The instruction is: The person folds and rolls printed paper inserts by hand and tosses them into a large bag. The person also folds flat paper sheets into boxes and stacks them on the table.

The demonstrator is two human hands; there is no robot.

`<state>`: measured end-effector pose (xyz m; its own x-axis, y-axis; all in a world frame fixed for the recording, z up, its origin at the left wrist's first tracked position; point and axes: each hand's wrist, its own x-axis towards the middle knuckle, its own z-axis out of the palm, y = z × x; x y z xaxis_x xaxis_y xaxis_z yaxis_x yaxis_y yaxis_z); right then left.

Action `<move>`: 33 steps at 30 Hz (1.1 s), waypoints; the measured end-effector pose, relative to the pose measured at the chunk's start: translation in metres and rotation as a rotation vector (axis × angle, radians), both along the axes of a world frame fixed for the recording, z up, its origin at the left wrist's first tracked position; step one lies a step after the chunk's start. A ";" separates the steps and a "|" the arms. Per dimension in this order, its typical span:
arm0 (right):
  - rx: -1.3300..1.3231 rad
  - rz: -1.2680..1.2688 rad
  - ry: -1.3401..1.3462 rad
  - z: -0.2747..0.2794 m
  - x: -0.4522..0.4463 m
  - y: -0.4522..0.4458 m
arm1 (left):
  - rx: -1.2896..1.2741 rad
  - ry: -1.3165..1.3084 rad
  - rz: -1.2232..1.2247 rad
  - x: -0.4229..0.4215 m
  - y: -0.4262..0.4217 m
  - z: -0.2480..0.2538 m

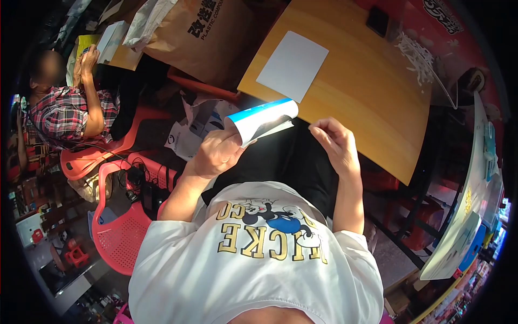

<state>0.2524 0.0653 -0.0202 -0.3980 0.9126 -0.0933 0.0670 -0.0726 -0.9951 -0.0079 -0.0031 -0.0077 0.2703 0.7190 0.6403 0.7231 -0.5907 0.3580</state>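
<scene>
My left hand (pixel 218 153) is closed on the lower left end of a curled blue-and-white printed paper sheet (pixel 264 120). The sheet is rolled over on itself in front of my lap, its blue print on the upper side. Just off the near edge of the wooden table (pixel 372 102) is my right hand (pixel 337 144), apart from the sheet. Its fingers are half bent, and nothing shows between them. On the table, beyond the curled sheet, lies a flat white paper stack or sheet (pixel 293 65).
A dark phone-like object (pixel 377 21) and a heap of white paper strips (pixel 416 56) lie on the table's far side. A large brown paper bag (pixel 189 38) stands left of it. Red plastic chairs (pixel 121 243) and a seated person (pixel 70 113) are at the left.
</scene>
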 end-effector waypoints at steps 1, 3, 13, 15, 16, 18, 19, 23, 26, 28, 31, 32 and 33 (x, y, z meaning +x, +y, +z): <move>-0.018 -0.023 -0.008 -0.003 -0.004 0.002 | 0.003 0.000 -0.004 0.001 0.001 0.001; -0.027 -0.016 0.015 -0.014 -0.011 0.005 | -0.017 -0.011 -0.035 0.004 0.001 0.003; -0.114 0.105 0.035 -0.033 -0.018 0.006 | -0.063 0.024 -0.106 0.000 -0.001 -0.001; -0.124 0.120 -0.003 -0.034 -0.018 0.006 | -0.087 0.086 -0.087 -0.002 -0.002 -0.007; -0.134 0.118 0.012 -0.033 -0.017 0.004 | -0.089 0.086 -0.085 -0.003 -0.001 -0.009; -0.142 0.122 0.029 -0.026 -0.016 0.000 | -0.067 0.103 -0.086 -0.006 0.003 -0.012; -0.105 0.166 0.051 -0.017 -0.014 -0.002 | -0.067 0.105 -0.081 -0.006 0.006 -0.010; -0.017 0.271 0.164 0.042 -0.007 -0.017 | -0.002 0.167 -0.136 -0.008 0.014 -0.003; 0.172 0.410 0.237 0.086 0.006 -0.015 | 0.071 0.301 -0.097 -0.008 0.017 -0.007; 0.348 0.329 0.397 0.107 0.018 0.001 | 0.027 0.291 -0.010 -0.006 0.017 -0.011; 0.380 -0.070 0.329 0.135 0.072 0.057 | -0.212 -0.103 0.052 0.008 0.019 0.011; 0.365 -0.281 0.235 0.143 0.090 0.086 | -0.313 -0.243 0.038 0.011 0.016 0.026; 0.334 -0.335 0.206 0.144 0.120 0.134 | -0.415 -0.470 0.014 0.014 0.016 0.027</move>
